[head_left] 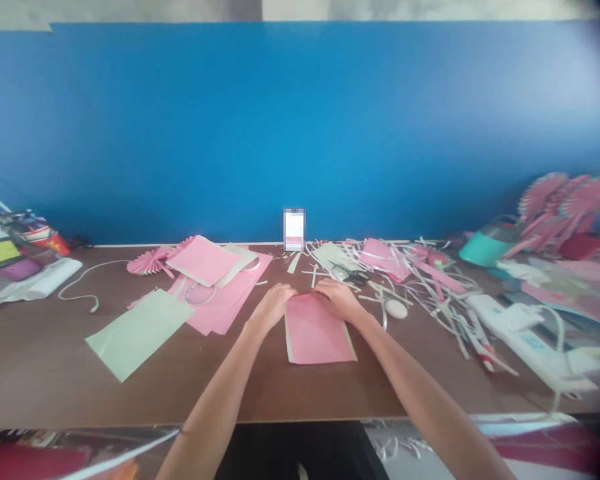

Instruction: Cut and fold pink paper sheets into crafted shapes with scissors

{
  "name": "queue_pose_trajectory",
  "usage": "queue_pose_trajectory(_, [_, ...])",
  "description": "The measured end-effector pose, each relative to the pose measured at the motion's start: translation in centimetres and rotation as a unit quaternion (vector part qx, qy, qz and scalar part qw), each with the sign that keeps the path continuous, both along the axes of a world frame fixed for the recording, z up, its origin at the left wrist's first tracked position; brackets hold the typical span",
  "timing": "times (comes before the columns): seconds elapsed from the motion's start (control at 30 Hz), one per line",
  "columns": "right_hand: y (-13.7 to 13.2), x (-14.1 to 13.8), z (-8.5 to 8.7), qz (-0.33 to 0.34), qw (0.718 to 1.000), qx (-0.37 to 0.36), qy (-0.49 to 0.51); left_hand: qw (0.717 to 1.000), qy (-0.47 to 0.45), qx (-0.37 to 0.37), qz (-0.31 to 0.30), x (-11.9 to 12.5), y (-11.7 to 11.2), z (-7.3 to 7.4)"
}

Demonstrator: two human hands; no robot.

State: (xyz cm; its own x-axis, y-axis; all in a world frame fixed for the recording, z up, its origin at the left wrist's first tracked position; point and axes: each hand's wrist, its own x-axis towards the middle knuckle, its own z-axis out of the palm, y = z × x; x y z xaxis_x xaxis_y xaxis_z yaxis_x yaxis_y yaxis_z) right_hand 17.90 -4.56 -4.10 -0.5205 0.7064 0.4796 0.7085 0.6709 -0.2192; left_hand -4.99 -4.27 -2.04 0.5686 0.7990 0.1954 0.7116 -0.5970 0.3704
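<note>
Brown tabletop [40,353], two hands [273,308] [340,299], one pink sheet [317,333]

Brown wooden table [45,360]: pink paper sheets [230,310] left of center, pale green sheet [139,333] just beside them, pink paper fan [149,262] toward back, loose paper strips [430,293] right of center, white power strip [525,350] further right.

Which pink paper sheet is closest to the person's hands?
The pink sheet nearest the person, with pale green edges, under the right hand and beside the left hand; the other pink sheets lie farther left.
</note>
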Motion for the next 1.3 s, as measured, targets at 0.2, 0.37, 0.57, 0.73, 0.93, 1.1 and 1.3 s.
queue_pose_trajectory(0.2, [0.2, 0.8, 0.1, -0.038, 0.999, -0.005, 0.026, 0.998, 0.014, 0.061, 0.017, -0.4, 0.3, -0.2])
queue_pose_trajectory(0.37, [-0.2, 0.7, 0.5, -0.062, 0.997, 0.032, 0.015, 0.995, 0.014, 0.095, 0.026, 0.4, 0.0, -0.4])
queue_pose_trajectory(0.57, [-0.4, 0.5, 0.2, -0.096, 0.994, 0.053, -0.01, 0.984, 0.008, 0.158, 0.087, 0.9, -0.3, -0.2])
queue_pose_trajectory(0.73, [-0.6, -0.3, 0.0, -0.104, 0.987, 0.121, 0.014, 0.961, -0.056, 0.207, 0.175, 0.6, -0.4, -0.5])
queue_pose_trajectory(0.93, [-1.9, -0.9, 0.2, -0.071, 0.967, 0.218, 0.113, 0.92, -0.194, 0.286, 0.183, 0.2, -0.6, -1.4])
queue_pose_trajectory(1.1, [-1.8, -0.4, -0.4, -0.067, 0.959, 0.242, 0.134, 0.902, -0.219, 0.348, 0.134, -0.1, -0.7, -1.2])
queue_pose_trajectory(1.3, [-1.6, -0.5, -0.1, -0.053, 0.939, 0.295, 0.166, 0.89, -0.236, 0.366, 0.137, 0.6, -0.8, -0.8])
